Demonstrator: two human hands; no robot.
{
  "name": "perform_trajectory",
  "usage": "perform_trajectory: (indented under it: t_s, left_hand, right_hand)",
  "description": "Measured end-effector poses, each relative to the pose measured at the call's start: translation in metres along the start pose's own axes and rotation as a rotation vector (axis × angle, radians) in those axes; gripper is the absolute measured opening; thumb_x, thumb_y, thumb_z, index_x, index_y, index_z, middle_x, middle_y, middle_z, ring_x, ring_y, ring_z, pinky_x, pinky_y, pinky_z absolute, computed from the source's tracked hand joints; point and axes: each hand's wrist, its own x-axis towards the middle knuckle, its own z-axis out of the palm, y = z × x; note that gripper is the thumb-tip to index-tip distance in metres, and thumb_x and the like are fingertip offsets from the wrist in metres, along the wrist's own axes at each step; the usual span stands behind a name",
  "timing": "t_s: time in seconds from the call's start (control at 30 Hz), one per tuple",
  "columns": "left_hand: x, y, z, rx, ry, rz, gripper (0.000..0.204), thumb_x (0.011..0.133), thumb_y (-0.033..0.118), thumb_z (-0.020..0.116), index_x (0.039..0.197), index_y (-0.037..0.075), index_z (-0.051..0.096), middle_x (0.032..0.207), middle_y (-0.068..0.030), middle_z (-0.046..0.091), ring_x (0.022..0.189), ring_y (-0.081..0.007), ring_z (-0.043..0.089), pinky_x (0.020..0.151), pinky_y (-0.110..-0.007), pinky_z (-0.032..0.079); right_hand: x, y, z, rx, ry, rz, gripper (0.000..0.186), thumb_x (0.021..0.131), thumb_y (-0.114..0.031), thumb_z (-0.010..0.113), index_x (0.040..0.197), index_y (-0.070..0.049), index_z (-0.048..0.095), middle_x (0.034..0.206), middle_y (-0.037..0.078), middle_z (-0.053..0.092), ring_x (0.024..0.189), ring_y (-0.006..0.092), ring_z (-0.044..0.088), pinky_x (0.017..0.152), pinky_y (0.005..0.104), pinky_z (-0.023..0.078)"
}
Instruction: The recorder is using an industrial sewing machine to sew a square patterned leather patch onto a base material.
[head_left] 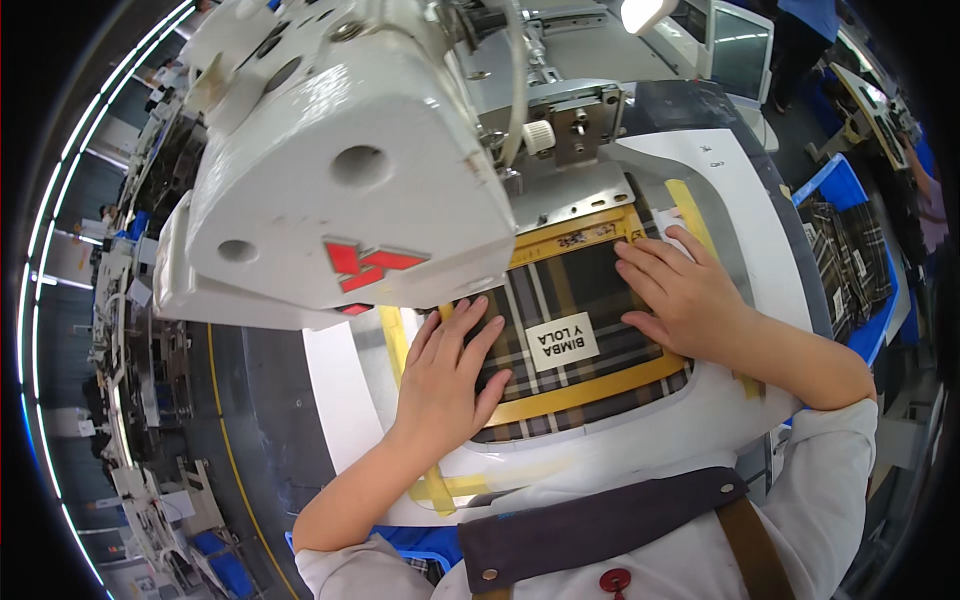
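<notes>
Dark plaid fabric (530, 317) lies flat under a yellow frame (590, 391), with a cream label (562, 342) on its middle. My left hand (448, 375) rests with fingers spread at the left edge of the fabric and frame. On the other side my right hand (685, 295) is spread too, its fingertips at the frame's upper right corner and its thumb over the cloth. Neither hand holds anything. Just beyond the frame sits the metal clamp plate (575, 205) of a large white sewing machine (350, 190).
The machine head looms over the upper left. Yellow tape strips (691, 215) mark a white sheet (335, 385) around the work. At right, a blue bin (880, 320) holds more plaid pieces. A lamp (645, 14) shines at the top, and a person (808, 30) stands behind.
</notes>
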Motion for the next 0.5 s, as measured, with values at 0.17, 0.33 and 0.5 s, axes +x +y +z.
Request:
perform_trajectory:
  t_s: [0.17, 0.33, 0.5]
  left_hand:
    - [0.002, 0.002, 0.000, 0.011, -0.038, -0.012, 0.051, 0.081, 0.020, 0.067, 0.128, 0.007, 0.052, 0.139, -0.0126, 0.045, 0.130, -0.0322, 0.044, 0.110, -0.049, 0.030]
    - [0.010, 0.012, -0.001, 0.051, -0.030, -0.036, 0.049, 0.084, 0.029, 0.067, 0.125, 0.007, 0.054, 0.136, -0.0132, 0.047, 0.128, -0.0308, 0.044, 0.110, -0.047, 0.031]
    - [0.031, 0.028, 0.008, 0.019, -0.050, 0.019, 0.050, 0.085, 0.033, 0.067, 0.125, 0.005, 0.054, 0.136, -0.0140, 0.047, 0.128, -0.0320, 0.044, 0.108, -0.047, 0.033]
  right_hand:
    - [-0.002, 0.007, 0.002, 0.015, -0.012, -0.037, 0.048, 0.083, -0.035, 0.066, 0.113, 0.002, 0.063, 0.124, 0.014, 0.059, 0.118, 0.0269, 0.052, 0.104, 0.0442, 0.035]
    - [-0.004, 0.014, 0.003, 0.010, 0.021, -0.076, 0.047, 0.083, -0.035, 0.065, 0.111, 0.003, 0.063, 0.122, 0.015, 0.061, 0.115, 0.0280, 0.054, 0.104, 0.0444, 0.036]
    - [-0.004, 0.017, 0.003, -0.002, 0.050, -0.136, 0.046, 0.086, -0.036, 0.062, 0.108, 0.004, 0.063, 0.121, 0.017, 0.061, 0.113, 0.0285, 0.055, 0.104, 0.0452, 0.036]
